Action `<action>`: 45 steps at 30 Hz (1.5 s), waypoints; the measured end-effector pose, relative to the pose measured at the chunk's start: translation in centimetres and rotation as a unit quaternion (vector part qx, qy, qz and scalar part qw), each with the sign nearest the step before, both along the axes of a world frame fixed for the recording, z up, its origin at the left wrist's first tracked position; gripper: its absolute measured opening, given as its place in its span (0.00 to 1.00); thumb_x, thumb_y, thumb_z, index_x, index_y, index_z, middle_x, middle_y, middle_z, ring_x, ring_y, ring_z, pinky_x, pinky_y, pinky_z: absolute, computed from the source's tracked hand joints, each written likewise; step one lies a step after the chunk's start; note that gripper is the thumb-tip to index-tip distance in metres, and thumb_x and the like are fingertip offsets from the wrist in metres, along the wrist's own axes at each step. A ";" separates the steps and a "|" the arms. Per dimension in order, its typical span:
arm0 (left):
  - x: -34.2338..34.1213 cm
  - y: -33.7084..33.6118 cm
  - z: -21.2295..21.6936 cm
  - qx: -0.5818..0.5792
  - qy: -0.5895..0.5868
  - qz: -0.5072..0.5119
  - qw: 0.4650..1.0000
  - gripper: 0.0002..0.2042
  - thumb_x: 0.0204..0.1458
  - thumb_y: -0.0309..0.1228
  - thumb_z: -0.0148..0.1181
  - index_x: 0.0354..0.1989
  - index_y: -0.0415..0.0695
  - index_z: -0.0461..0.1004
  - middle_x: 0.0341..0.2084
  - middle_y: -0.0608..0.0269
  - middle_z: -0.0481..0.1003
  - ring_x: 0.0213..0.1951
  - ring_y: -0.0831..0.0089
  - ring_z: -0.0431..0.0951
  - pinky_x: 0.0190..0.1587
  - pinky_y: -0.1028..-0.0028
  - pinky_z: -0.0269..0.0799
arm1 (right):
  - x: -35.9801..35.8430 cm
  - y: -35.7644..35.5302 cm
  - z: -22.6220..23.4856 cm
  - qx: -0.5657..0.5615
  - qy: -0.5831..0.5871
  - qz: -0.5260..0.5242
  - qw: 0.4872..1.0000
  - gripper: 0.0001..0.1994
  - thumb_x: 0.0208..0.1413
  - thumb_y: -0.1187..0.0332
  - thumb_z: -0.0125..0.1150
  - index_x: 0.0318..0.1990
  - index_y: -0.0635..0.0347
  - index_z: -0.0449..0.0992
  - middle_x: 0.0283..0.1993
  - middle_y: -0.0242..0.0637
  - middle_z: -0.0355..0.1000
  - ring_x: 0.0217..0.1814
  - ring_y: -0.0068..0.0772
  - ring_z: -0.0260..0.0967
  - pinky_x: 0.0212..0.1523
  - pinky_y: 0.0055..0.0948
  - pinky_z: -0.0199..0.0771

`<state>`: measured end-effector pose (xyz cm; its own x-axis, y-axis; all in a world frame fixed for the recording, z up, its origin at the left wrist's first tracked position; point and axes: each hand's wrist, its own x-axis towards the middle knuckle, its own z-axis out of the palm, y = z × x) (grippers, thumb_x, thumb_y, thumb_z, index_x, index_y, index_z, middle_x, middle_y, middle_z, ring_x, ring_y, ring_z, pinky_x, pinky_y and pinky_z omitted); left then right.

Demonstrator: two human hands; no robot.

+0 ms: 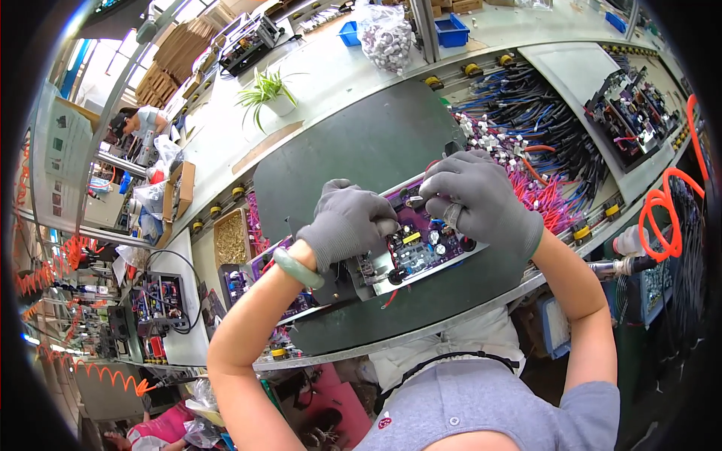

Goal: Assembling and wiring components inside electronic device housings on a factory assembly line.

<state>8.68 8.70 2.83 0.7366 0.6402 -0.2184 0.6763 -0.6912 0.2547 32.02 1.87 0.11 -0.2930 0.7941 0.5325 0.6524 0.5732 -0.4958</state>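
On my feed, the gray-gloved left hand [350,218] sits at 10 o'clock on the circuit board [421,252], fingers bent and bunched by the near end; I cannot tell whether its grip is clamped on anything. The right hand [481,195], gloved alike, bends over the board's 1 o'clock side with thumb and fingers drawn close; whether that grip pinches a part, I cannot make out from here. Between them lies the board, purple and crowded with small parts, in a shallow pale metal tray tilted up toward the right, on the dark green surface [353,143].

A pale green bracelet [298,268] circles the left wrist. At 8 o'clock, partly behind the left forearm, I see another purple board [293,304]. At 9 o'clock a box [232,237] holds small brass-colored pieces.

Pink wires [545,192] lie at 2 o'clock, and black and blue cables [519,98] spread at 1. Farther out at 2 o'clock I have a second assembly [632,120], and at 3 an orange coiled hose [665,214]. Near 12 are a clear bag [383,37] of white pieces and a blue bin [451,31]; toward 11, a potted plant [280,104]. Well off near 10, a co-worker [143,124] bends forward.
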 end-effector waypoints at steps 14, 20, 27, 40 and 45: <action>-1.5 0.0 0.5 -0.217 -0.184 0.192 0.939 0.14 0.50 0.37 0.66 0.34 0.37 0.79 0.26 0.64 0.77 0.33 0.80 0.75 0.38 0.77 0.71 | -0.6 0.0 0.2 0.010 -0.029 0.018 0.999 0.05 0.50 0.67 0.67 0.33 0.54 0.79 0.36 0.33 0.77 0.41 0.40 0.73 0.45 0.39 0.69; -3.8 -3.8 1.6 -0.188 -0.305 0.180 0.916 0.10 0.57 0.30 0.59 0.42 0.37 0.79 0.31 0.65 0.78 0.37 0.79 0.75 0.46 0.78 0.72 | -1.6 -0.4 0.6 -0.019 0.031 0.016 0.999 0.05 0.51 0.68 0.66 0.34 0.56 0.79 0.35 0.36 0.77 0.38 0.42 0.75 0.39 0.38 0.74; -3.8 -4.3 -0.7 0.289 -0.258 0.091 0.917 0.06 0.53 0.37 0.64 0.29 0.50 0.79 0.25 0.62 0.79 0.32 0.64 0.79 0.57 0.58 0.66 | -8.7 0.6 -2.1 -0.033 0.040 -0.019 0.998 0.07 0.54 0.64 0.63 0.39 0.52 0.80 0.36 0.38 0.77 0.38 0.45 0.77 0.38 0.41 0.76; -4.7 -5.0 -1.4 0.213 0.045 0.171 0.961 0.35 0.56 0.49 0.57 0.63 0.31 0.60 0.33 0.44 0.79 0.36 0.49 0.81 0.40 0.57 0.76 | -9.9 3.2 -2.9 0.055 -0.174 -0.073 0.980 0.02 0.44 0.66 0.63 0.24 0.48 0.76 0.29 0.31 0.73 0.38 0.35 0.72 0.48 0.39 0.65; -4.5 -5.7 -0.9 0.112 0.016 0.223 0.968 0.40 0.58 0.53 0.50 0.65 0.26 0.53 0.24 0.47 0.79 0.29 0.51 0.81 0.32 0.59 0.76 | -10.1 2.9 -2.4 0.030 -0.206 -0.098 0.973 0.02 0.45 0.67 0.61 0.25 0.48 0.79 0.30 0.31 0.75 0.40 0.33 0.74 0.52 0.40 0.63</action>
